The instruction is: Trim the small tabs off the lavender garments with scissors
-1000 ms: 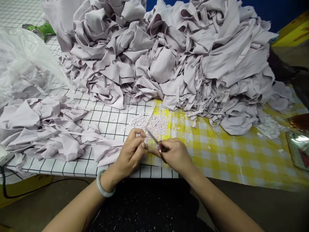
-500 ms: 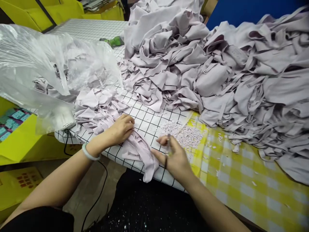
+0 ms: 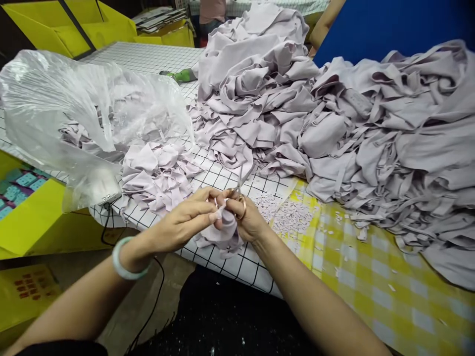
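My left hand [image 3: 185,220] pinches the top of a pale lilac garment [image 3: 222,237] over the near edge of the grid-patterned cloth. Close against it, my right hand [image 3: 247,215] has its fingers through the ring handles of small scissors [image 3: 241,183], whose blades point up and away. The fingertips of both hands meet at the fabric, so part of it is hidden. A smaller heap of lilac pieces [image 3: 158,173] lies beyond my left hand. Tiny fabric scraps [image 3: 291,216] are scattered to the right of my right hand.
Large piles of lilac garments [image 3: 260,89] cover the back and right. A clear plastic bag [image 3: 48,113] stands at the left, near yellow boxes [image 3: 40,217]. A green-handled tool [image 3: 183,75] lies farther back. Parts of other people show at the top, one arm [image 3: 326,24] beside a blue panel [image 3: 389,29].
Both hands have come together and been raised, lifting and bunching the garment that lay stretched on the cloth. The scissors now point away from me. The view has shifted slightly.
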Demonstrator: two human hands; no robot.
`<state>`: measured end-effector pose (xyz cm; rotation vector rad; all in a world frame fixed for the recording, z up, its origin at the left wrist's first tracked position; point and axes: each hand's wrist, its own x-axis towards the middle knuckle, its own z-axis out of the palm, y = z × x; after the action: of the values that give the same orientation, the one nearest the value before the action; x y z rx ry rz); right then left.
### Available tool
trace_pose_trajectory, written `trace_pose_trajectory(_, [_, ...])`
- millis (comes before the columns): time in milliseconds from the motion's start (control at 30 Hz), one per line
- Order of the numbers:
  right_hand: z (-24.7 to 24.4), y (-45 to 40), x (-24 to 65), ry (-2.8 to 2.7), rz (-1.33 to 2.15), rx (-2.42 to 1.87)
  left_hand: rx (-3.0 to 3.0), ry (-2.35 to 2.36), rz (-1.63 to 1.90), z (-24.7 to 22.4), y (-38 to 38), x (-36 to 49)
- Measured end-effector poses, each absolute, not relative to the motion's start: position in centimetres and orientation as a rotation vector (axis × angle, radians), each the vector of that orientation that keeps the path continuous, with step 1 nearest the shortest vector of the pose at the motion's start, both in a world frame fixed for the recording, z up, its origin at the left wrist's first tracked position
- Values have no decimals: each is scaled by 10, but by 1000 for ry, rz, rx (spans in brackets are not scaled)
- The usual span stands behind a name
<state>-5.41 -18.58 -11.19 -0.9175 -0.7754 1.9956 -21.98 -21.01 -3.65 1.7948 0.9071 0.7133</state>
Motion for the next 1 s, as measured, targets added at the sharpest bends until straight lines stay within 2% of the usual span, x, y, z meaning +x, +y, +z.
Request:
trace_pose_trajectory(100, [-122,-202,-64,-754,2059,-892,1505,942,1127,-69,-217,-196])
trace_pose_trajectory(200, [-125,-213,-50,-1006,1927,-988,1179,978,1270,-91,-220,-179])
trace_pose_trajectory(367, [-105,-223,1,-1755,1212,-1354,1197,1095,1217,-98,-226,-169])
trace_pose_trajectory(433, [-99,-226,14,-1935,1038,-1410,1290,1118,1179,-99,-229,-165])
trace_pose_trajectory(1000, [-106,-237,40,-2092,867,-1492,1717,935,1059,-105,-231,-144])
